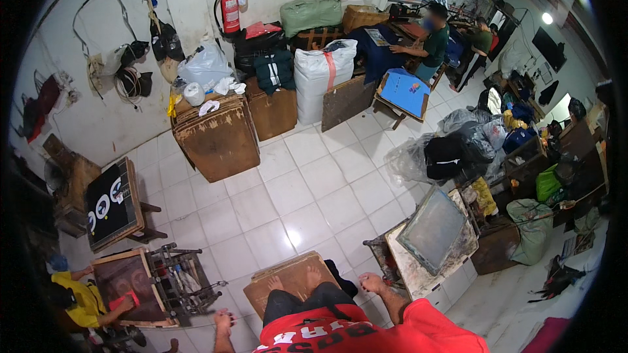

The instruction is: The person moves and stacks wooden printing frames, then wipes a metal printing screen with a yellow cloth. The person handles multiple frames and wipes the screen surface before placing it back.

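My left hand hangs low, left of my body, its fingers loosely bent and slightly apart, with nothing seen in it. My right hand is out to the right, also loosely bent and holding nothing that shows. It is nearest a work stand whose stained board carries a framed printing screen. Under my bare feet is a brown board. A dark cloth lies beside it on the right.
At lower left, a person in yellow works over a framed screen beside a metal rack. Stacked boards and a white sack stand along the wall. A person in green is near a blue-topped table. Plastic bags lie right.
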Motion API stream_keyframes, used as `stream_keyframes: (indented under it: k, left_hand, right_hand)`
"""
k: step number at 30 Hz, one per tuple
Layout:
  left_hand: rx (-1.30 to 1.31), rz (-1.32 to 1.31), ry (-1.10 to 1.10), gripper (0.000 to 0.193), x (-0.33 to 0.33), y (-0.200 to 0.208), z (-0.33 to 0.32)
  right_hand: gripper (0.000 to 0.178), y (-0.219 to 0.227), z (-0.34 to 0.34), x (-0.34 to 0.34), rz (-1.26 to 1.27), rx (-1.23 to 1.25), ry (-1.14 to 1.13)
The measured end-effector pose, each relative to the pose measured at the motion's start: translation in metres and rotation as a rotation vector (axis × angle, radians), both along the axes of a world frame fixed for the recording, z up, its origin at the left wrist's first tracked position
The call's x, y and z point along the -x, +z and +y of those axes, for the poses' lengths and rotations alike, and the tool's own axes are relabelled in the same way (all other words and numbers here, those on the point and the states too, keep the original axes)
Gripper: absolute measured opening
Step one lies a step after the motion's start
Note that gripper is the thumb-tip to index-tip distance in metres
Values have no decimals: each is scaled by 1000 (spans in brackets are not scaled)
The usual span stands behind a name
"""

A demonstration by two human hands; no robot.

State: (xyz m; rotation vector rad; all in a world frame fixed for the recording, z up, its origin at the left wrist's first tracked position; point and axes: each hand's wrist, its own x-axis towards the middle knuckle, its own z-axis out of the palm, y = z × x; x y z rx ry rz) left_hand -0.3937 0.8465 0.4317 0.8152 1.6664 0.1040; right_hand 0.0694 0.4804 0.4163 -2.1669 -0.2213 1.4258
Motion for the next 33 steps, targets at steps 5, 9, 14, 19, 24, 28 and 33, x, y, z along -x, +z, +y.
stream_keyframes:
  k: [5,9,14,19,24,28,33]
  left_hand:
    - [218,-50,-302,30,-17,-3,-51]
    - [186,-102,-376,32,-1,-6,-17]
    - [-169,43,-76,28,38,6,60]
    - [-202,-37,70,15,46,42,82]
    - [-201,-28,-36,24,22,12,55]
    - [-18,22,-328,27,11,-4,19]
    - [80,49,-573,25,18,9,40]
  right_hand:
    - [26,44,-5,-1,-7,73,-157]
    - [25,34,-2,37,82,70,-243]
    - [26,-8,-5,84,196,128,2]
    - [28,-26,-5,73,294,52,44]
    - [31,-25,11,17,-139,70,368]
    - [24,7,16,19,-20,6,-334]
    - [26,20,17,56,27,59,-263]
